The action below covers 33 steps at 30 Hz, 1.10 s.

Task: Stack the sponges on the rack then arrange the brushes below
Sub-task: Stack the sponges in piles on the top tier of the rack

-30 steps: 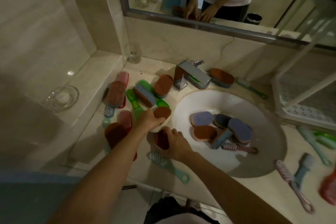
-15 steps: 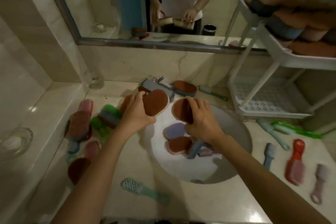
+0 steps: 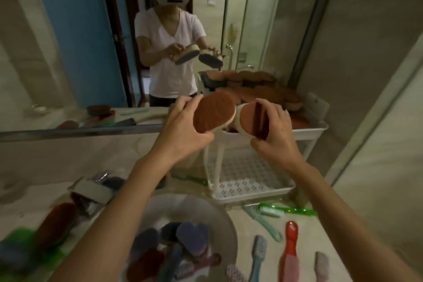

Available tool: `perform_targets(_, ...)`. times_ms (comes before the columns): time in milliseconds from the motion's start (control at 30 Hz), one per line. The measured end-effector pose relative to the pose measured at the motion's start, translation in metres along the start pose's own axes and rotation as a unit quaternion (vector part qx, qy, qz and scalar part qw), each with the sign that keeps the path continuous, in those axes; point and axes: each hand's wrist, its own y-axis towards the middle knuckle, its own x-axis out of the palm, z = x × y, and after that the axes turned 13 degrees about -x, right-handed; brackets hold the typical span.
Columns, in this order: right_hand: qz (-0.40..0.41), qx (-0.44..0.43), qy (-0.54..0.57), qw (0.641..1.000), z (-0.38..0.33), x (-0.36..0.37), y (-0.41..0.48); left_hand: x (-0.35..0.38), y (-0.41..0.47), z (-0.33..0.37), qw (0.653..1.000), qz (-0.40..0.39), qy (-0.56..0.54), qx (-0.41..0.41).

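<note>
In the head view, the person holds one sponge in each hand, raised in front of the rack's top shelf (image 3: 317, 126). The left hand (image 3: 183, 131) grips a brown-faced sponge (image 3: 214, 114) by its edges, thumb under and fingers over. Its long axis tilts from lower left to upper right, so its upper end points at the shelf. The right hand (image 3: 278, 136) grips a second sponge (image 3: 248, 120), fingers curled over its right edge and thumb below. Its brown face is turned to the camera and its long axis is nearly upright. The two sponges almost touch at their inner edges. The shelf lies just beyond and to the right of both hands and already holds a pile of stacked sponges (image 3: 263, 92). The right hand is nearer, so its sponge probably goes in first, with the left crossing over after. The lower shelf (image 3: 249, 182) holds nothing that shows. More sponges (image 3: 192, 236) lie in the sink (image 3: 231, 231), and the brushes (image 3: 290, 249) lie on the counter right of it, below the rack.
</note>
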Motion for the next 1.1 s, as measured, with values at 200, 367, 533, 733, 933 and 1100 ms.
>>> perform_targets(200, -0.045, 0.021, -0.011, 0.999, 0.097, -0.057, 0.023, 0.050, 0.047, 0.068, 0.997, -0.067, 0.041, -0.005)
perform_targets(367, -0.152, 0.016, 0.022, 0.988, 0.138, -0.063, 0.040, 0.070, 0.062, 0.080, 0.991, -0.104, 0.072, -0.044)
perform_targets(533, -0.196, -0.009, 0.001, 0.981, 0.146, -0.057, 0.052, 0.086, 0.067, 0.075, 0.989, -0.110, 0.082, -0.053)
perform_targets(733, -0.220, -0.026, -0.003, 0.975, 0.152, -0.050, 0.048, 0.100, 0.067, 0.069, 0.991, -0.097, 0.081, -0.036)
perform_targets(933, -0.220, -0.038, -0.014, 0.975, 0.152, -0.051, 0.050, 0.099, 0.057, 0.050, 0.997, -0.038, 0.008, -0.072)
perform_targets(1100, -0.213, -0.036, -0.021, 0.976, 0.153, -0.048, 0.054, 0.096, 0.058, 0.042, 0.994, -0.041, 0.003, -0.104)
